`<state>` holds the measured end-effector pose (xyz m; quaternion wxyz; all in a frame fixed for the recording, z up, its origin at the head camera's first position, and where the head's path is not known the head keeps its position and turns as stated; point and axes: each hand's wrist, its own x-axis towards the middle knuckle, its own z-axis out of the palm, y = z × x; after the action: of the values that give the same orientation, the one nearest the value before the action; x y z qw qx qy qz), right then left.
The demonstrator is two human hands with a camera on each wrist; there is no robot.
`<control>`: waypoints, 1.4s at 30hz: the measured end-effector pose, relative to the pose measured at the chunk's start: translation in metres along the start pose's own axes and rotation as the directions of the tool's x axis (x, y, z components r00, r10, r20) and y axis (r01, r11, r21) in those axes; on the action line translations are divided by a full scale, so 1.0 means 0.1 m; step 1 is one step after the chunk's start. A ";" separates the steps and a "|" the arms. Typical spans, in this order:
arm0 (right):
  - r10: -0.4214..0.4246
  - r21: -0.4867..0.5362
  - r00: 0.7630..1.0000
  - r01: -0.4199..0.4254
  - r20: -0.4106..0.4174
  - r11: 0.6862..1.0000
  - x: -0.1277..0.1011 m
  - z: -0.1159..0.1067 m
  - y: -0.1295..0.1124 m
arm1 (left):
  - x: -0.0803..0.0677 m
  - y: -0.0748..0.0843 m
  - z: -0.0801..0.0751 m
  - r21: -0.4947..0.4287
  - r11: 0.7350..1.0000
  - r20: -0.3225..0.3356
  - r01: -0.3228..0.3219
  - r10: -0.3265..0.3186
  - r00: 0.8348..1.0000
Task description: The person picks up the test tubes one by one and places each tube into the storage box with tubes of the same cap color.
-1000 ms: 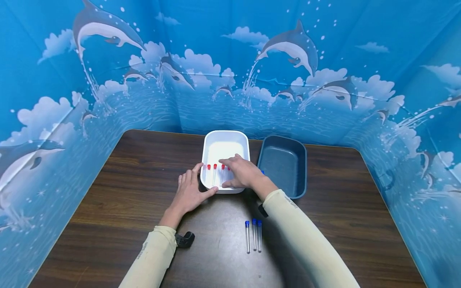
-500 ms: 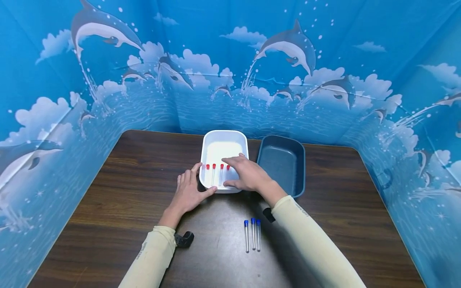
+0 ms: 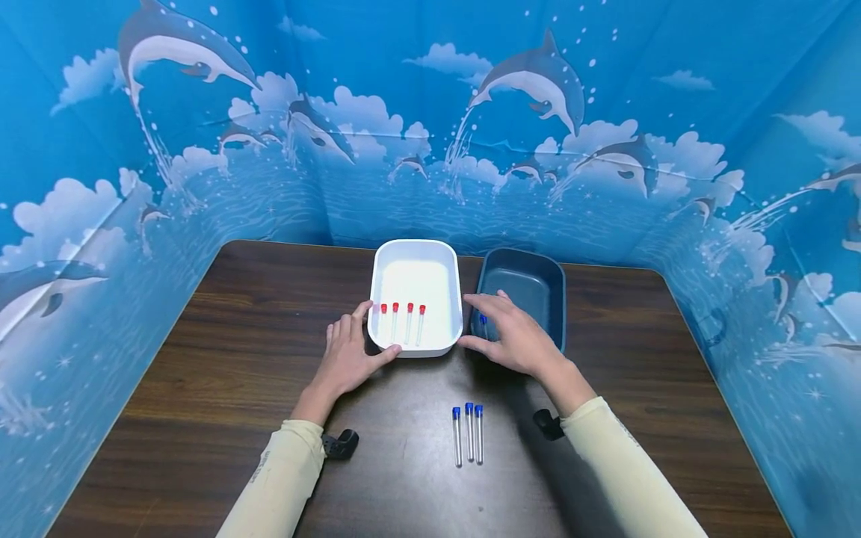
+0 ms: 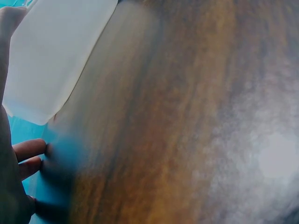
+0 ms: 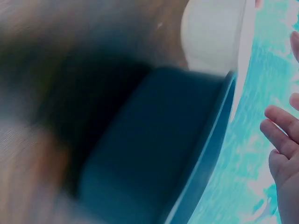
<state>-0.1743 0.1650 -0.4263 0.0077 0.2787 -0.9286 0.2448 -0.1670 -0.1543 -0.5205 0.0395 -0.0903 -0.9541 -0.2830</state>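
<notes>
My left hand (image 3: 346, 357) rests against the near left corner of a white tray (image 3: 454, 280), thumb at its front rim and forefinger at its left side. Inside that tray lie several clear test tubes with red caps (image 3: 409, 308), side by side. My right hand (image 3: 514, 336) hovers over the near left part of a dark blue tray (image 3: 563, 299), fingers spread and holding nothing. One blue-capped tube (image 3: 483, 320) shows inside the dark tray, partly hidden by the hand. In the right wrist view the fingers (image 5: 280, 130) stand apart from the dark tray (image 5: 154, 140).
Three blue-capped test tubes (image 3: 468, 433) lie on the brown wooden table (image 3: 222, 359), nearer to me than the trays. A blue dolphin-print curtain (image 3: 430, 134) hangs behind and beside the table. The two trays stand close side by side near the far edge.
My right hand has moved right, from above the white tray to the dark tray, uncovering the red-capped tubes. My left hand stays at the white tray's corner.
</notes>
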 end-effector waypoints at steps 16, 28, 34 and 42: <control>0.221 0.020 0.959 -0.221 -0.179 0.975 -0.86 -0.15 0.56 | 0.02 -0.01 -0.01 0.002 1.000 -0.003 0.003 -0.003 1.000; 0.324 0.105 0.928 -0.309 -0.185 0.945 -1.17 0.08 0.95 | 0.02 0.00 -0.01 -0.004 1.000 0.003 0.014 -0.014 1.000; 0.335 0.129 0.925 -0.315 -0.181 0.940 -1.21 0.17 1.01 | 0.01 -0.01 -0.01 -0.006 1.000 0.004 0.014 -0.014 1.000; 0.343 0.158 0.925 -0.319 -0.165 0.935 -1.22 0.22 1.01 | 0.00 -0.01 -0.01 -0.016 1.000 -0.001 0.018 -0.018 1.000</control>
<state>-0.1207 0.2908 -0.5090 0.0370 0.0929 -0.9396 0.3273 -0.1670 -0.1555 -0.5204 0.0365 -0.0819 -0.9525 -0.2910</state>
